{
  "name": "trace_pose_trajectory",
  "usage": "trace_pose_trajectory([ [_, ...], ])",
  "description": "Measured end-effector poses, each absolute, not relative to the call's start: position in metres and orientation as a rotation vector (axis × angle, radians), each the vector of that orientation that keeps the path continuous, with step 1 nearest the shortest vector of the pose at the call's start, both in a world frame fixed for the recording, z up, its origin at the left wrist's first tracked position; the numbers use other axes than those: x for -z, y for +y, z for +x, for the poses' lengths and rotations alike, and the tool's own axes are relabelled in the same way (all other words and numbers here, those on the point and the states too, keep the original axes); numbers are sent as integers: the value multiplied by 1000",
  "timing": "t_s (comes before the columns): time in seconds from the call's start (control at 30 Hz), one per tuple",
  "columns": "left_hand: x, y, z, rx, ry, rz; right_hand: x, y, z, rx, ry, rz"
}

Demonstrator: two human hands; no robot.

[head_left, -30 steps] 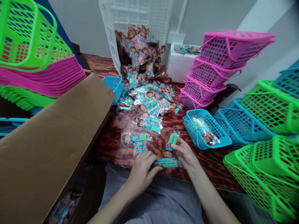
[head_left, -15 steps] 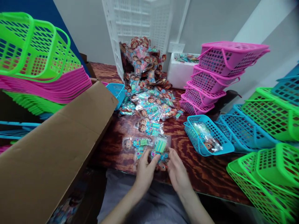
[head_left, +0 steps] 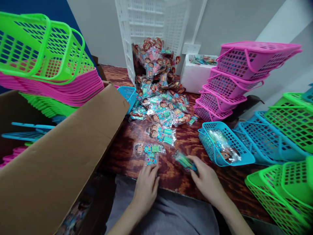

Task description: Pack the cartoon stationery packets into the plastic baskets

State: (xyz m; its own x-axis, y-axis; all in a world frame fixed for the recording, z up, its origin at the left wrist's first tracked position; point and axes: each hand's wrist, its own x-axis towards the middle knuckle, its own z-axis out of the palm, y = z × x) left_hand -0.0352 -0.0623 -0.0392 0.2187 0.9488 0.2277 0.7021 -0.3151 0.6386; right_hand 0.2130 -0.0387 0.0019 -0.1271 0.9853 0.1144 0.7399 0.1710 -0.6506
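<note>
In the head view, my right hand (head_left: 207,181) is closed on a clear packet (head_left: 184,161) with green-striped contents, lifted and tilted over the table. My left hand (head_left: 146,185) lies with fingers stretched over the near end of another packet (head_left: 151,159); that end is hidden under the fingers. Across its top lies a packet with a cartoon figure (head_left: 149,149). Farther back are two overlapping packets (head_left: 162,133). To the right of my right hand stands a blue basket (head_left: 206,148) with packets inside.
A large heap of packets (head_left: 161,107) spills from a tipped white crate (head_left: 146,19). On the left a cardboard box (head_left: 80,143) holds stacked green and pink baskets (head_left: 58,65). Stacked pink baskets (head_left: 234,86), a white foam box (head_left: 195,75) and green baskets (head_left: 271,186) stand right.
My hands have moved apart. The right hand has carried a packet to the right, towards the blue basket. The left hand has let go of it and come down on the packet below.
</note>
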Motion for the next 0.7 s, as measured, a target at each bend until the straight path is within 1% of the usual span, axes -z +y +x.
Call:
trace_pose_trajectory([
  [0.07,43,-55,-36,-776,1542,2174,7,-42,208,-447,-2119,-1596],
  [0.17,39,-46,-33,-775,1537,2163,16,-45,200,-356,-2250,-1615],
  [0.3,21,-47,-31,-842,1450,2111,12,-48,195,-420,-2313,-1587],
  [0.43,11,-56,-25,-725,1281,2150,2,-54,189,-480,-2369,-1524],
  [0.53,21,-59,-19,-699,1234,2076,1,-59,189,-447,-2375,-1558],
  [0.7,45,-65,-13,-832,1222,1918,10,-66,199,-356,-2357,-1621],
])
